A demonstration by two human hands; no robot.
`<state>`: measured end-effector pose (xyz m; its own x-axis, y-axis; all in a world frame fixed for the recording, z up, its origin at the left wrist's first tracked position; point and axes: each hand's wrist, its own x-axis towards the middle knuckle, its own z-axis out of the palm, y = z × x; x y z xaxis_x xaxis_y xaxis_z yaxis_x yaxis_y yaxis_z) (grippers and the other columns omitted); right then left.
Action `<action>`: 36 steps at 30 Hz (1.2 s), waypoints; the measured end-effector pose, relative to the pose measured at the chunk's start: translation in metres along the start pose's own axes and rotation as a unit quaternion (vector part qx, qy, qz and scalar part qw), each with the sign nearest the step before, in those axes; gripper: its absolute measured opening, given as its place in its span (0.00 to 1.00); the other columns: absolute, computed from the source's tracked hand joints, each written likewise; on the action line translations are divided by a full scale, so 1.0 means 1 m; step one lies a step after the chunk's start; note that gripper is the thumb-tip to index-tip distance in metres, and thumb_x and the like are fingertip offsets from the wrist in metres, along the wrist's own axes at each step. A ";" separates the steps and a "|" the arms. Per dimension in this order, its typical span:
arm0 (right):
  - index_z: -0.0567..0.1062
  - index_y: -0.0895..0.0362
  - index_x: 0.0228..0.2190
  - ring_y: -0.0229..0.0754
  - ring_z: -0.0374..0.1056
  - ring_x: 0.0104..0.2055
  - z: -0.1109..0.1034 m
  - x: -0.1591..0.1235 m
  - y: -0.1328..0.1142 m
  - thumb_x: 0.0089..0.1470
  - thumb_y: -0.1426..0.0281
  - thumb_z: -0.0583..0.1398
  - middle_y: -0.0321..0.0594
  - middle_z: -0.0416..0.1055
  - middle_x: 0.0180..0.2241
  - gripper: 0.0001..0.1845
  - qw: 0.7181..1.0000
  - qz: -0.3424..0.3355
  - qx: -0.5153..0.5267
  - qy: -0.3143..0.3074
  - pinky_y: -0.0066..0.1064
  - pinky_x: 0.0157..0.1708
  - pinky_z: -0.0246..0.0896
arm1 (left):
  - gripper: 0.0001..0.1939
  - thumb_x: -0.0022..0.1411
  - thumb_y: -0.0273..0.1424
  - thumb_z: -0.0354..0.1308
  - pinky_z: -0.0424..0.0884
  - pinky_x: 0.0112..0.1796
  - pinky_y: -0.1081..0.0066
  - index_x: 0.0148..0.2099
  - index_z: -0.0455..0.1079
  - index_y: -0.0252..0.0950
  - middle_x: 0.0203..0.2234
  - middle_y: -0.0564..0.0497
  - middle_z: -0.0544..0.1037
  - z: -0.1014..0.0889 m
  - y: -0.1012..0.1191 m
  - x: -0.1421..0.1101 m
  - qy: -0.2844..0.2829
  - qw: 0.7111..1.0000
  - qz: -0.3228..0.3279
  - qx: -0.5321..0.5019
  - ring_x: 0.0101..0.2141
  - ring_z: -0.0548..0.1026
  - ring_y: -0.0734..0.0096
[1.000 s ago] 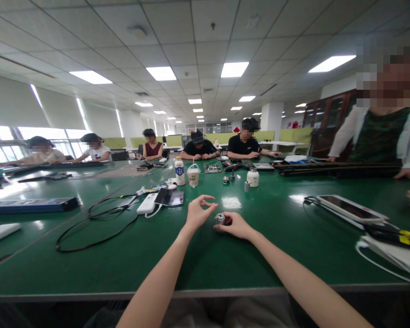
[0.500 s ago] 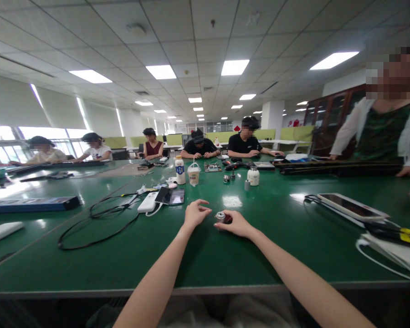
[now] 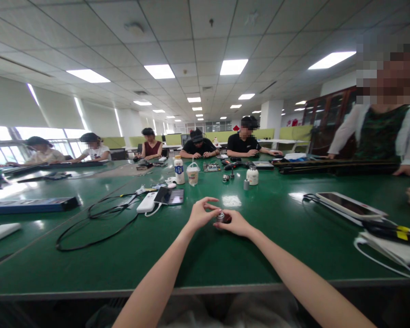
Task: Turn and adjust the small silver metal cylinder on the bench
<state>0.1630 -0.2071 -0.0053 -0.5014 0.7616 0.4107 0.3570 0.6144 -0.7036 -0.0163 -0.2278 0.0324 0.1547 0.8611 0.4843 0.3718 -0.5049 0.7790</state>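
A small silver cylindrical part (image 3: 220,217) with a dark base stands on the green table (image 3: 205,255) in front of me. My right hand (image 3: 237,223) is wrapped round its right side and steadies it. My left hand (image 3: 201,213) is just left of the part, thumb and forefinger pinched together right above its top, the other fingers curled. Whether something tiny sits in that pinch is too small to tell.
A white power bank (image 3: 146,202), a phone (image 3: 169,196) and a looped black cable (image 3: 99,223) lie to the left. A bottle (image 3: 179,170), cup (image 3: 192,174) and white jar (image 3: 252,175) stand behind. A tablet (image 3: 350,205) and cables sit right. Several people sit around.
My left hand has come closer to the silver part, its pinched fingers now at the part's top. My right hand has stayed on the part.
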 end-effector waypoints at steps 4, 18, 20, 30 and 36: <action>0.77 0.58 0.34 0.38 0.63 0.27 -0.001 0.000 -0.002 0.46 0.57 0.67 0.36 0.71 0.26 0.19 1.000 0.002 -0.002 0.001 0.28 0.27 0.57 | 0.20 0.52 0.33 0.66 0.75 0.39 0.66 0.48 0.73 0.35 0.31 0.47 0.84 0.000 0.002 0.000 -0.003 1.000 0.006 0.003 0.35 0.82 0.59; 0.77 0.59 0.43 0.37 0.61 0.26 -0.004 -0.002 -0.007 0.47 0.60 0.67 0.34 0.69 0.23 0.23 1.000 0.005 0.000 -0.009 0.27 0.26 0.56 | 0.21 0.50 0.25 0.65 0.75 0.41 0.67 0.49 0.73 0.34 0.30 0.48 0.84 0.003 0.005 -0.002 -0.031 0.999 0.015 -0.003 0.35 0.82 0.62; 0.78 0.59 0.40 0.37 0.62 0.26 -0.003 -0.001 -0.006 0.47 0.59 0.67 0.35 0.70 0.24 0.21 1.000 0.006 0.000 -0.008 0.27 0.26 0.56 | 0.20 0.50 0.27 0.66 0.74 0.42 0.67 0.48 0.73 0.35 0.29 0.49 0.83 0.005 0.005 -0.003 -0.010 1.000 0.018 0.007 0.35 0.81 0.62; 0.76 0.59 0.34 0.40 0.66 0.30 0.000 0.000 -0.001 0.46 0.57 0.67 0.38 0.74 0.29 0.19 1.000 0.007 -0.007 0.004 0.30 0.31 0.60 | 0.18 0.55 0.33 0.64 0.70 0.48 0.66 0.48 0.71 0.37 0.33 0.49 0.84 -0.001 -0.010 0.003 0.095 0.992 -0.026 0.074 0.41 0.80 0.63; 0.75 0.58 0.34 0.40 0.67 0.30 -0.001 -0.001 -0.001 0.46 0.56 0.67 0.38 0.75 0.30 0.19 1.000 0.006 -0.006 -0.001 0.30 0.32 0.62 | 0.14 0.46 0.26 0.69 0.71 0.43 0.61 0.38 0.75 0.38 0.25 0.50 0.83 -0.004 -0.035 -0.001 0.069 0.982 -0.108 0.135 0.36 0.81 0.55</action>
<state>0.1632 -0.2083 -0.0043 -0.4991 0.7685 0.4005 0.3729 0.6076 -0.7012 -0.0329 -0.2108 0.0061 -0.0744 0.9208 0.3829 0.6150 -0.2599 0.7444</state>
